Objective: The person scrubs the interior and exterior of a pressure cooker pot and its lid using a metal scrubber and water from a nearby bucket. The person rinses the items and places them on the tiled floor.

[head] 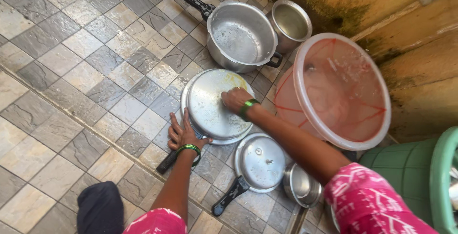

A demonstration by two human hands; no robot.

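A round steel plate (210, 105) lies on the tiled floor, smeared with yellowish residue near its far edge. My right hand (234, 99) presses on the plate's upper right part, fingers curled as if on a scrubber I cannot make out. My left hand (182, 133) lies flat on the plate's near left rim, steadying it. Both wrists carry green bangles. A black handle (166, 162) pokes out from under the plate beside my left wrist.
A steel pressure cooker (241, 36) with black handle and a smaller steel pot (291, 23) stand beyond the plate. A pink translucent tub (341, 90) leans right. A cooker lid (260, 162), small steel bowl (300, 186), green bucket (415, 172) and dark cloth (99, 207) lie nearer.
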